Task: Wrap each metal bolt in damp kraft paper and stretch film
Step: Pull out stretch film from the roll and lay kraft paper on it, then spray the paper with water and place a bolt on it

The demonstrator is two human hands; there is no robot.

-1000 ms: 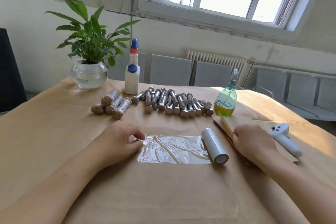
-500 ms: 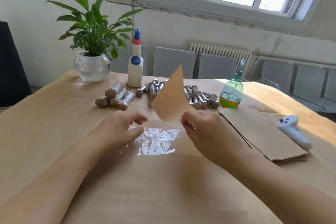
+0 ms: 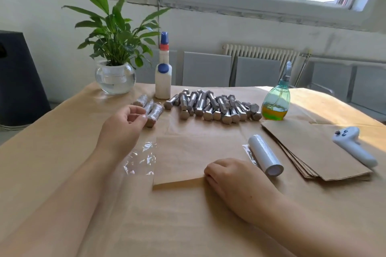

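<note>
Kraft sheet (image 3: pixel 198 156) now flat on film (image 3: pixel 140 158)

Landmark: the paper sheet (image 3: pixel 196 156) flat on the counter (image 3: pixel 62 152). Nearer than it, bare counter, crossed only by both forearms. Left of it, open counter. Just right, the film roll (image 3: pixel 265 157), then the paper stack (image 3: pixel 309 148) and controller (image 3: pixel 353 144). Beyond it, a clear strip, then the bolts (image 3: pixel 213 106), wrapped bolts (image 3: pixel 152 108) and spray bottle (image 3: pixel 275 102) bar the way.

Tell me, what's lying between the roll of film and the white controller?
A stack of kraft sheets lies between the film roll and the controller, seen in the head view.
</note>
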